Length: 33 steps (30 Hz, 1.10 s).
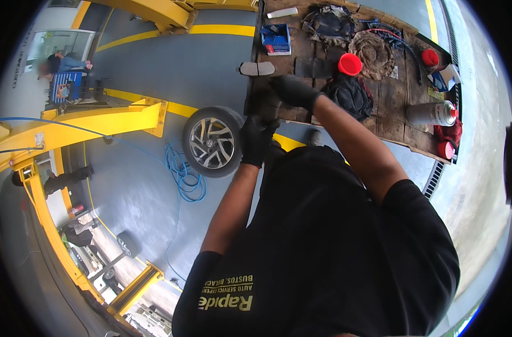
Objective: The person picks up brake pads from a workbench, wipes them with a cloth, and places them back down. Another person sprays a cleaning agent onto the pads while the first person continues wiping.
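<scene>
My left hand (255, 140), in a black glove, is closed at the front edge of the wooden bench (402, 106). A dark object (265, 104) shows just above its fingers, too dim to name. My right hand (296, 92), also black-gloved, reaches over the bench edge beside that object. Its fingertips merge with the dark surface, so their grip is unclear. Two grey brake pads (257, 68) lie side by side on the left edge of the bench, just beyond my right fingers. Flat dark pieces (315, 68) lie past my right hand.
A wheel (212, 141) stands left of my left hand, near a coiled blue hose (186, 177). The bench bears a blue box (275, 39), a red cup (350, 64), dark rags (349, 98) and a spray can (431, 113). A yellow lift arm (98, 123) crosses the left.
</scene>
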Motion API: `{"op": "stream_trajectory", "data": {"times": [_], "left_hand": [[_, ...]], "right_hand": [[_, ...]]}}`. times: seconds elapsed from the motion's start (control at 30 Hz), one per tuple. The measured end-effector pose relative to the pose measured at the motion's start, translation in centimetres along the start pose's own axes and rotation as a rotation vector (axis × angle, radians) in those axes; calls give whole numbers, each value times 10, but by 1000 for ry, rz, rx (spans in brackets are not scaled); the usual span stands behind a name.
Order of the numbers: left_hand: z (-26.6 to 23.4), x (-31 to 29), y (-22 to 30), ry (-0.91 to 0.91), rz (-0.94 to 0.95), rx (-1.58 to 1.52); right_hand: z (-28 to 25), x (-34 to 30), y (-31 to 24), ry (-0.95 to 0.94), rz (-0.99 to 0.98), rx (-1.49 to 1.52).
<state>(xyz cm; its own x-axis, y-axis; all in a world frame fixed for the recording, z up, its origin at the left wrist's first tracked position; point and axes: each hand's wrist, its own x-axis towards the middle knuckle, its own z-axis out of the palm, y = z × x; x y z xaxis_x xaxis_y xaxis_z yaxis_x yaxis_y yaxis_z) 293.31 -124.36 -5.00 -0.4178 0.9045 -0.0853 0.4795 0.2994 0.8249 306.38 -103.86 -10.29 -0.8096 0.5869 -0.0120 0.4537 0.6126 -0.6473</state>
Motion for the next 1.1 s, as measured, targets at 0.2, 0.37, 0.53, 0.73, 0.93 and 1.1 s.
{"op": "stream_trajectory", "data": {"times": [0.2,0.37,0.53,0.73,0.93,1.1], "left_hand": [[-4,4,13,3,-12,145],[3,11,3,-33,-11,218],[2,11,7,-34,-34,104],[1,13,2,-20,-13,139],[0,23,-7,-52,-5,146],[12,16,-18,51,26,-96]], "right_hand": [[-55,-27,6,327,234,87],[20,-85,-50,336,-175,-149],[27,-64,-41,138,42,0],[26,-60,-51,171,71,-85],[43,-69,-59,449,-199,-420],[14,-39,-78,252,-151,-283]]}}
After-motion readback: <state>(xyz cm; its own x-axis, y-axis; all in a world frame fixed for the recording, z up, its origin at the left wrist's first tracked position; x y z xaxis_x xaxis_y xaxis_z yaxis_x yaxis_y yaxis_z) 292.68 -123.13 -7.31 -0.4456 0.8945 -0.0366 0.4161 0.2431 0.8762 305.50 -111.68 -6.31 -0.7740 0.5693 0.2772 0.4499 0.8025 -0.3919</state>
